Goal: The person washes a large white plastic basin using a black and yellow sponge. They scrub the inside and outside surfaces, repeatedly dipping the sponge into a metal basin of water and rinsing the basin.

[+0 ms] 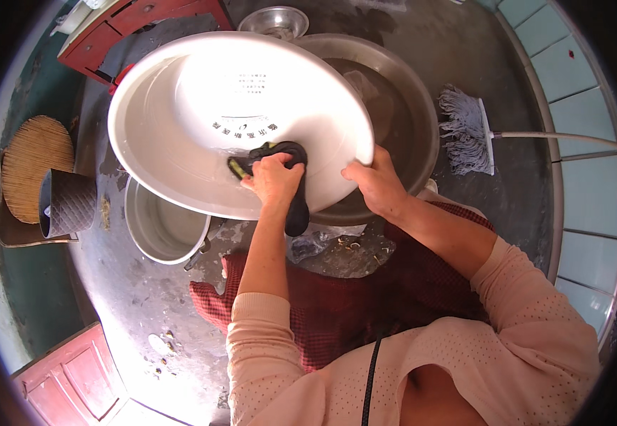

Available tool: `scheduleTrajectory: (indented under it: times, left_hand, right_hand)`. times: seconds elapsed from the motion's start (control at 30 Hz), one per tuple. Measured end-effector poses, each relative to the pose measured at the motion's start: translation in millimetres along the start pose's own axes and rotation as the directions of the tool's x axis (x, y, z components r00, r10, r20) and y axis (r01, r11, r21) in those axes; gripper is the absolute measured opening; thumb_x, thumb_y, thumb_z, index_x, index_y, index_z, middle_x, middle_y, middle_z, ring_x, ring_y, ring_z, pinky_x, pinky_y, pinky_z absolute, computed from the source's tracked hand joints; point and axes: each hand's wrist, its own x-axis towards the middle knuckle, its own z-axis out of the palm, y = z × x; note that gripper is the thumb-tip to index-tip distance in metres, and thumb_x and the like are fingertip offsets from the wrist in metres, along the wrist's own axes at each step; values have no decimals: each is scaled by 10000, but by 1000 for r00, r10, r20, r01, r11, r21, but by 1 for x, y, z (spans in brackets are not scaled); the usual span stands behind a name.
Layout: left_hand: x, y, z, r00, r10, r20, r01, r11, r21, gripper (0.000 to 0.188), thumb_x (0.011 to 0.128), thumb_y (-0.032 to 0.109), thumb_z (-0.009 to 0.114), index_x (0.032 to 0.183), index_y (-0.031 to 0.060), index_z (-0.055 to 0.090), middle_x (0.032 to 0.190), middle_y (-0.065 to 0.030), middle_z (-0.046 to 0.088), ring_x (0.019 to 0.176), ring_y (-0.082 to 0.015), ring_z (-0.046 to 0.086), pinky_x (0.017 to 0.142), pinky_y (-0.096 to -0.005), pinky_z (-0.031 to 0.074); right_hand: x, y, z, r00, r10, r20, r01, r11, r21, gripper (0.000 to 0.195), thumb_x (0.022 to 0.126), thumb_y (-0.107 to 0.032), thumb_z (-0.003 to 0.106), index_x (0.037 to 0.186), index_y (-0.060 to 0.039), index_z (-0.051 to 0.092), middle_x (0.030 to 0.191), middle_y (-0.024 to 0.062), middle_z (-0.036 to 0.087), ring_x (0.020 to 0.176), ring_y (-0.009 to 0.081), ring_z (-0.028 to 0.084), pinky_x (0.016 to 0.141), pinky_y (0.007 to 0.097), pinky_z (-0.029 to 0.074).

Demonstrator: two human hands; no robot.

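Note:
My left hand (pixel 275 178) grips a dark, wet cloth (pixel 297 205) with yellow-green patches and presses it against the inner wall of a large white basin (pixel 143 128). One end of the cloth hangs over the basin's near rim. The basin is tilted, and its inside bears printed writing. My right hand (pixel 375 178) is closed around the basin's right rim, thumb inside. Partly beneath the basin stands a wide metal tub (pixel 425 112) with murky water and a pale, translucent thing in it.
A metal pot (pixel 141 234) stands at the lower left of the basin, a small steel bowl (pixel 244 24) beyond it. A mop (pixel 465 130) lies to the right by the tiled wall. Left are a dark bin (pixel 74 205) and a round straw-coloured mat (pixel 37 165). A red table (pixel 149 13) stands upper left.

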Motion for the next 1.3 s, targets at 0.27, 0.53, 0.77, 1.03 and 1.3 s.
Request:
scheduleTrajectory:
  times: [0.27, 0.53, 0.77, 1.03, 1.3]
  left_hand:
    - [7, -3, 20, 975, 204, -88, -209, 976, -61, 263, 699, 298, 676, 896, 127, 712, 940, -54, 672, 1001, -235, 550, 950, -512, 268]
    - [2, 19, 24, 962, 265, 70, -195, 842, -503, 391, 665, 316, 695, 1005, 125, 699, 942, -50, 693, 936, -209, 616, 974, -405, 273]
    - [0, 4, -4, 999, 29, 43, -27, 999, -39, 336, 617, 311, 691, 909, 149, 727, 842, -60, 696, 876, -215, 631, 924, -433, 292]
    - [2, 24, 11, 974, 200, 107, -106, 818, -565, 385, 623, 313, 771, 873, 27, 712, 814, -70, 700, 754, -170, 648, 753, -306, 473]
    - [-3, 18, 7, 994, 106, -17, -107, 994, -32, 258, 645, 279, 682, 852, 131, 728, 781, -48, 691, 818, -203, 636, 889, -384, 292]
  right_hand:
    - [3, 2, -1, 998, -65, -25, 68, 989, 132, 288, 737, -1, 522, 1017, 39, 579, 908, 36, 592, 833, 111, 532, 750, 268, 416]
    - [13, 4, -11, 999, 20, -50, -17, 998, 56, 345, 750, 7, 509, 1090, 44, 555, 964, 52, 588, 875, 126, 525, 774, 271, 424]
    - [3, 0, -15, 1000, 14, -2, -14, 1000, -1, 321, 738, -6, 527, 1051, 46, 566, 957, 53, 590, 889, 130, 530, 800, 285, 412]
    - [0, 17, -4, 1000, -8, -15, 7, 998, -70, 360, 761, -10, 504, 1117, 13, 551, 952, 17, 572, 869, 105, 488, 781, 255, 410]
    - [5, 5, -13, 982, 179, -56, -171, 978, 117, 305, 707, 17, 521, 1007, 46, 567, 894, 45, 581, 818, 129, 527, 722, 273, 425]
